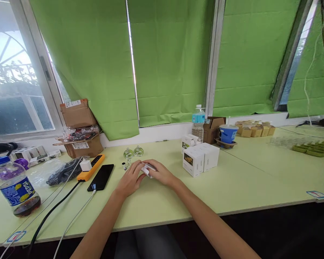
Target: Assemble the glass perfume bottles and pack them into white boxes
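Observation:
Between both hands, low over the table, is a small white carton (147, 171), partly covered by fingers. My left hand (131, 178) grips its left side, fingers curled toward it. On the other side, my right hand (161, 173) holds the carton with the thumb near and fingers over the top. Just beyond the hands stand two clear round glass pieces with green tints, a left glass piece (128, 153) and a right glass piece (138, 151). A small shiny metal cylinder (124, 166) lies beside my left fingertips. White boxes (193, 163) stand to the right.
At left are a black phone (100, 177) on a cable, an orange power strip (91, 168) and a Pepsi bottle (17, 190). Cardboard boxes (82, 148) sit behind. Toward the back right stand a water bottle (198, 124), a blue cup (228, 134) and green trays (314, 146).

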Tool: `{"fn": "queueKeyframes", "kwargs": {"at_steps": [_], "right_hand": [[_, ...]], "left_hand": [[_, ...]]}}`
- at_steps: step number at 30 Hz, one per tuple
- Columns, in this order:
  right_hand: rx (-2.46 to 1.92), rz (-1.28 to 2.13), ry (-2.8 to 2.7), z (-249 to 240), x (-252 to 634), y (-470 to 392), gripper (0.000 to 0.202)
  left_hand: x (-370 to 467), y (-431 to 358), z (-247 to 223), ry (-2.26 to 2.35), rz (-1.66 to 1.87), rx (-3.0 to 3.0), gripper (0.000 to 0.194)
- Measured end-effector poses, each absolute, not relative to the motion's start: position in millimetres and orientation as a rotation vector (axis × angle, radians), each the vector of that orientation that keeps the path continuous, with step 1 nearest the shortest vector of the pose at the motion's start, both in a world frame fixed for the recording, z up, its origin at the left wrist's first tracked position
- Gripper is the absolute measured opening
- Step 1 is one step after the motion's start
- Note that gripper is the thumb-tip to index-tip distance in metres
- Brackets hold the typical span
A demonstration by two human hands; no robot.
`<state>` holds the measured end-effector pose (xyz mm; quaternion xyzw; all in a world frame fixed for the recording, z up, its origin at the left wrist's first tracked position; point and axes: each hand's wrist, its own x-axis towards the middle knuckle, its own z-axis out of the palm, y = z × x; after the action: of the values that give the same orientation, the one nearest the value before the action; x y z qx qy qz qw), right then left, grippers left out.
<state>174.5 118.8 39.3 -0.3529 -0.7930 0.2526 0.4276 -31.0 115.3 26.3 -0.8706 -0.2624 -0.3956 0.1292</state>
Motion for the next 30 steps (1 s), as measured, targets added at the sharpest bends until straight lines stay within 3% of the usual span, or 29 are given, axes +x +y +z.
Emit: {"fn": "queueKeyframes", "kwargs": {"at_steps": [7,16,20,30], "right_hand": [[-0.908,0.631,-1.954,39.2,174.6,119.2,0.039],[-0.901,0.603,-1.892,36.7,174.6,121.8,0.042],[-0.846,0.62,-1.911,41.8,174.4,115.9,0.054],[-0.893,0.454,-2.068,39.0,181.5,117.5,0.05]], "left_hand": [[-27.6,120.2,27.0,-0.704,-1.241,-2.419,0.018],[-24.9,121.9,31.1,-0.702,-1.244,-2.34,0.035],[-25.9,121.0,31.3,-0.696,-1.235,-2.374,0.036],[-27.3,116.2,32.9,-0.624,-1.15,-2.488,0.037]]}}
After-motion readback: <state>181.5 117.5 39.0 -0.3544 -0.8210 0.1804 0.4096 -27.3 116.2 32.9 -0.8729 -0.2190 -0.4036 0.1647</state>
